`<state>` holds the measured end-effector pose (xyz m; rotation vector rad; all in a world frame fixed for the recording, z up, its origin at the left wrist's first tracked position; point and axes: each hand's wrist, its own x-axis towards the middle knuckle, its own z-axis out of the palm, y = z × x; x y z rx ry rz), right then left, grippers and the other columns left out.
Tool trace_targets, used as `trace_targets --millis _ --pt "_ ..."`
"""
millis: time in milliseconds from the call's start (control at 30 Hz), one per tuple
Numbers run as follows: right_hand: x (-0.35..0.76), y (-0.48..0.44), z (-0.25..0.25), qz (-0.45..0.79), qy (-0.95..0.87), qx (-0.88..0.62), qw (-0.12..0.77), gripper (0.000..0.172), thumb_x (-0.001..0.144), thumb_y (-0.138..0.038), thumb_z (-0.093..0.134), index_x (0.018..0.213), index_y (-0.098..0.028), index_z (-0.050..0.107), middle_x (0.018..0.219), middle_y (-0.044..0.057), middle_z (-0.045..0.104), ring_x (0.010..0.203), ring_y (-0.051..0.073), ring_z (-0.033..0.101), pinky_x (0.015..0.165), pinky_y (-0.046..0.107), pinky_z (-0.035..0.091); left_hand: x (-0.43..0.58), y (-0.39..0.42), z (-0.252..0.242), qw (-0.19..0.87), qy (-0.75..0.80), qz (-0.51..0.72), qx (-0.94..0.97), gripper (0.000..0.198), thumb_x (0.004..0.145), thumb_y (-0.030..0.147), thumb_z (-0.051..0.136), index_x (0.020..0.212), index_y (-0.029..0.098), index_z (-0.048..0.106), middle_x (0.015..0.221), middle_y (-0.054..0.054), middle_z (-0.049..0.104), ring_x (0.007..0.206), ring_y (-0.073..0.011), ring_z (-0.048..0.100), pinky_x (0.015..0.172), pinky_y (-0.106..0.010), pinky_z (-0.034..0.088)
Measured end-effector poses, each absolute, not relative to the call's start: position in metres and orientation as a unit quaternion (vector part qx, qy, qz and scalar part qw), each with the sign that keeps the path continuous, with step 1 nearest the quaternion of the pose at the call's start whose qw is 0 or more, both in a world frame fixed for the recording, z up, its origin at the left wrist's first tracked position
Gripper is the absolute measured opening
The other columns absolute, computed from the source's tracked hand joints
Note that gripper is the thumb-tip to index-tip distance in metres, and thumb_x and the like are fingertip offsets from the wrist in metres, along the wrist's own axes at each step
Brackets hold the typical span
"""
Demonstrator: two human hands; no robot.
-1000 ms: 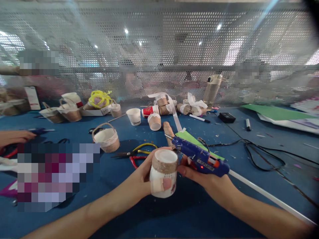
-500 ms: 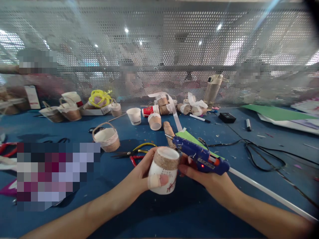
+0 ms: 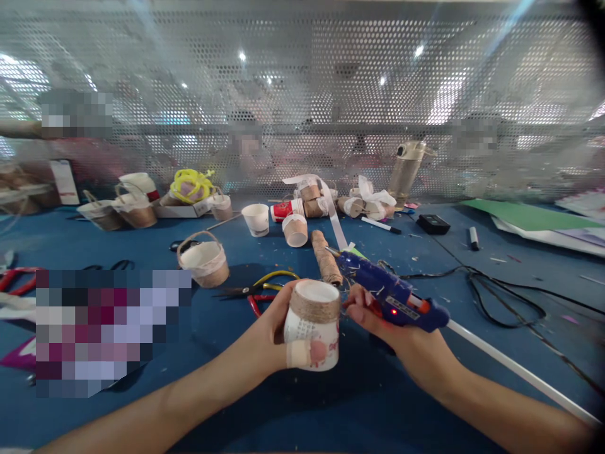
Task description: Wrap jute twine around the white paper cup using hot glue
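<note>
A white paper cup (image 3: 321, 328) with twine wound around its upper part is gripped by my left hand (image 3: 278, 328), whose thumb has a bandage on it. The cup's rounded end faces up at a slight tilt. My right hand (image 3: 392, 328) is closed around a blue hot glue gun (image 3: 378, 280) with a red light on. Its metal nozzle points up and left, past the cup, and a long white glue stick (image 3: 515, 372) sticks out of its back. Just behind the cup lies a roll of twine (image 3: 326, 258). Scissors (image 3: 258, 290) with red and yellow handles rest beside my left hand.
A small twine-handled basket (image 3: 208, 268) stands left of centre. Several cups and baskets line the back, with a white paper cup (image 3: 256, 221) among them. A black cable (image 3: 501, 318) loops at right. Green paper (image 3: 524, 214) lies beyond. A perforated metal screen (image 3: 302, 75) closes off the back.
The cup has turned in my left hand, so different print shows. My right hand and the glue gun have moved slightly right, away from the cup.
</note>
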<state>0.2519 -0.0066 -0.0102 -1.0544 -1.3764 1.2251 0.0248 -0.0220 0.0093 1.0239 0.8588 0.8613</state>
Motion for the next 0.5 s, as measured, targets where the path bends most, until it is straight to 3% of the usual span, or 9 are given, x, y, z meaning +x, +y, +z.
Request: trace_targets --millis 100,233,500 --pt "0.257 -0.005 -0.016 0.478 -0.572 -0.455 0.486 0.025 0.091 -0.04 0.078 0.082 -0.025 0.06 0.087 -0.002 0.06 0.083 0.018 0.057 0.085 0.036 0.049 0.024 -0.023 0.009 0.7 0.379 0.395 0.459 0.074 0.065 0.041 0.103 0.126 0.026 0.064 0.108 -0.002 0.08 0.1 -0.0215 0.074 0.093 -0.035 0.057" --pt "0.259 -0.004 -0.016 0.472 -0.576 -0.463 0.481 0.024 0.09 -0.039 0.075 0.083 -0.026 0.057 0.091 -0.001 0.061 0.09 0.021 0.059 0.093 0.04 0.047 0.022 -0.022 0.009 0.695 0.379 0.398 0.464 0.071 0.066 0.04 0.102 0.125 0.024 0.066 0.104 -0.005 0.082 0.097 -0.0223 0.074 0.088 -0.034 0.056" --pt "0.253 -0.006 -0.005 0.477 -0.579 -0.476 0.458 0.029 0.081 -0.04 0.076 0.082 -0.026 0.051 0.088 0.0 0.059 0.087 0.022 0.061 0.091 0.04 0.049 0.022 -0.023 0.009 0.696 0.38 0.399 0.461 0.073 0.064 0.043 0.102 0.125 0.025 0.067 0.105 -0.004 0.081 0.099 -0.023 0.073 0.087 -0.033 0.054"
